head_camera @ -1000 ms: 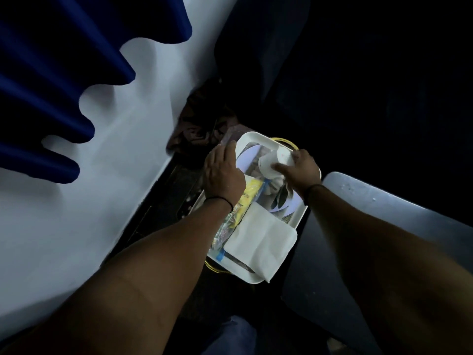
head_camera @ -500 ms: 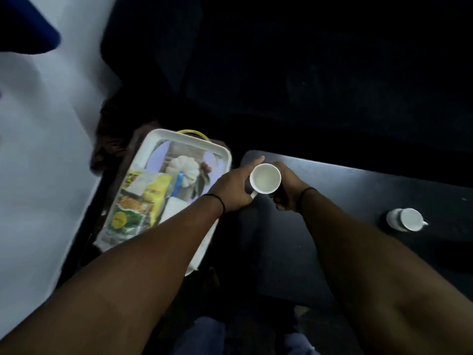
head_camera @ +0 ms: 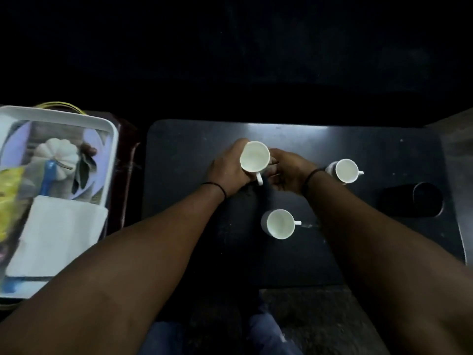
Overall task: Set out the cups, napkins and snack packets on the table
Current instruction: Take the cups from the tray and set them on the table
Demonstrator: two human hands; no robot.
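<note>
A white cup [head_camera: 255, 156] is held over the middle of the dark bench [head_camera: 192, 149] by both hands. The left hand [head_camera: 227, 172] is wrapped round the cup's left side, with the fingers pressed on it. The right hand [head_camera: 289, 172] is curled at the cup's right side and seems to be touching it, but how tightly cannot be told. The cup is open at the top, and its handle is pointed toward 6 o'clock.

Two more white cups are stood on the bench. One cup [head_camera: 279, 223] is seen at 6 o'clock from the held cup, near it, with its handle pointed toward 3 o'clock. The other cup [head_camera: 346, 171] is seen at 3 o'clock, just behind the right wrist, handle also toward 3 o'clock.

A white tray [head_camera: 112, 139] is placed at 9 o'clock, well apart from the cups. A white napkin [head_camera: 58, 234] is laid in the tray's near part. A yellow snack packet [head_camera: 10, 196] is seen at the tray's left edge, partly cut off. A black round thing [head_camera: 419, 201] is lying at 4 o'clock on the bench; it is too dark to be named.
</note>
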